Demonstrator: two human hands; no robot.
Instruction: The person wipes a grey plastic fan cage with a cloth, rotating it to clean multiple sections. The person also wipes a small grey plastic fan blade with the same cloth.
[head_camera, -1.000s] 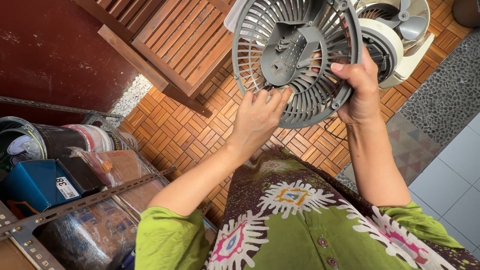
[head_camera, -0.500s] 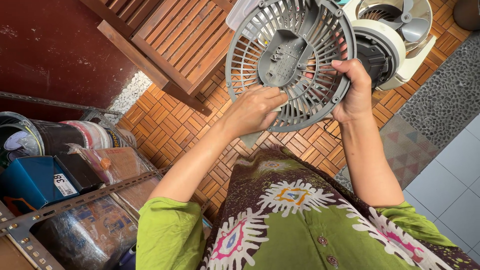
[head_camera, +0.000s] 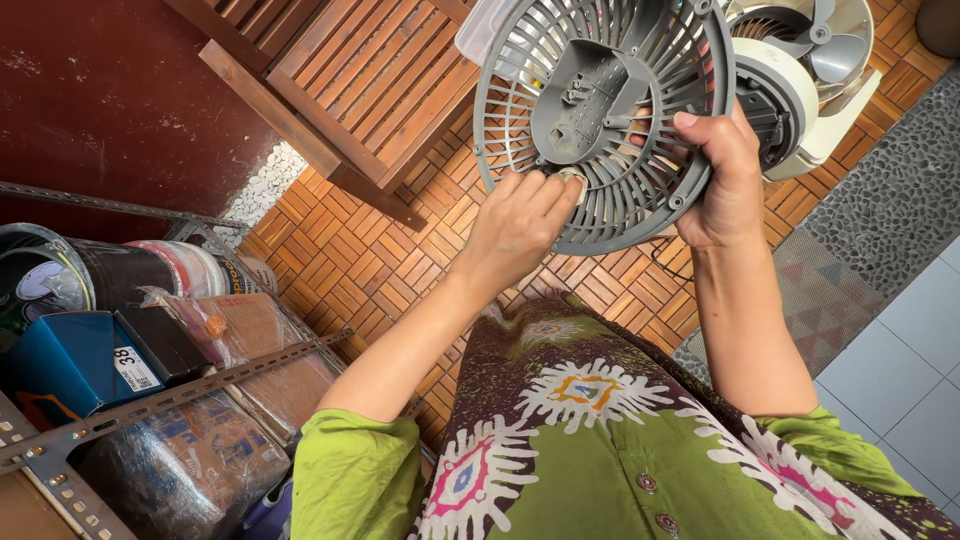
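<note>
Shelving (head_camera: 150, 400) crammed with tins stands at the left. Next, the left hand (head_camera: 515, 225) presses a small cloth (head_camera: 572, 180), fingers bunched shut on it, against the grille (head_camera: 600, 110), held up above the wooden floor (head_camera: 330, 260). The right hand (head_camera: 725, 175) clasps the grille's rim. It looks light, stiff plastic with thin, snappable ribs; the rim seems safest. The fan body (head_camera: 800, 90) lies beyond.
</note>
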